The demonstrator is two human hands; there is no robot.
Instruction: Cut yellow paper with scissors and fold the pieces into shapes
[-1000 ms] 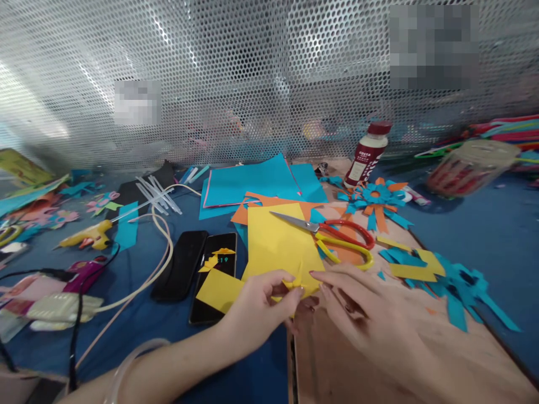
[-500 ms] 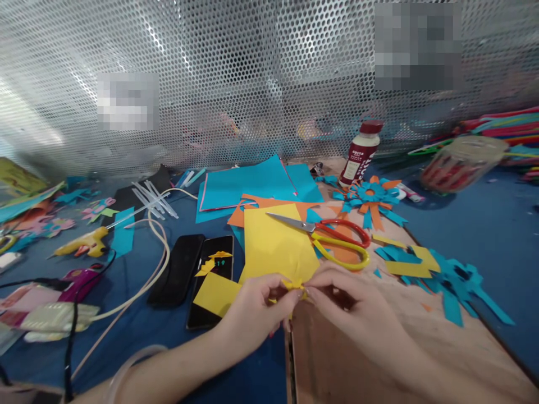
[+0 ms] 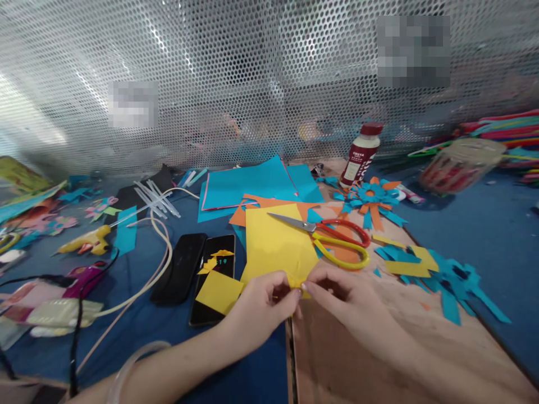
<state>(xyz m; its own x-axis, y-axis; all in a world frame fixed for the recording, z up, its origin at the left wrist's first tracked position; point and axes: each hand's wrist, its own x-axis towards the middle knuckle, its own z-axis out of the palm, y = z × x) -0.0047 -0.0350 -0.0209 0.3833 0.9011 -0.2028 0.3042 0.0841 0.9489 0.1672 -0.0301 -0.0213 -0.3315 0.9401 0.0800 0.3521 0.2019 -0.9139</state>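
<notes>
Between my two hands is a small yellow paper piece, partly covered by fingertips. My left hand pinches its left side and my right hand pinches the right side, the thumbs almost touching. Just beyond them lies a large yellow sheet, with scissors resting across it, one handle red and one yellow. A yellow paper square and small yellow cut pieces lie on a phone to the left.
Blue sheets and orange scraps lie farther back. At left are a yellow glue gun, cables and a black phone. Blue paper flowers, a bottle and a jar stand or lie at right. A perforated metal panel rises behind.
My fingers have shifted slightly around the small yellow piece, which now shows less clearly between them. The camera view has moved a little; the other objects keep their places.
</notes>
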